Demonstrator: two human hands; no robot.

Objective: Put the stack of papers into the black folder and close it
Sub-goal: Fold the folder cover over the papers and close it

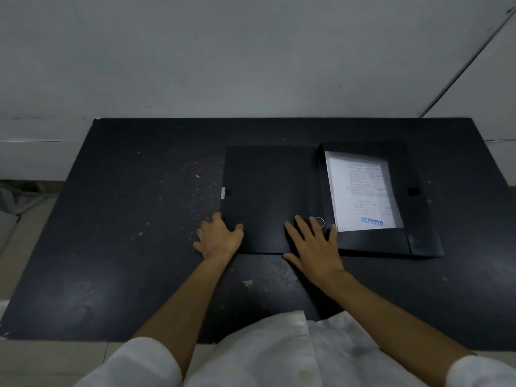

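The black folder [268, 191] lies open on the dark table, its flat cover spread to the left and its box half to the right. Inside the box half sits the stack of papers [363, 194], white with printed text and a blue "REJECTED" stamp near the front. My left hand [219, 237] rests at the cover's near left corner, thumb on top of the cover and fingers at its edge. Flat on the cover's near right part, beside the spine, lies my right hand [314, 244] with fingers spread.
The black table [125, 219] is scuffed and speckled, with a small pale scrap [247, 283] in front of the folder. A grey wall [251, 51] rises right behind the table. My white sleeves and shirt fill the bottom of the view.
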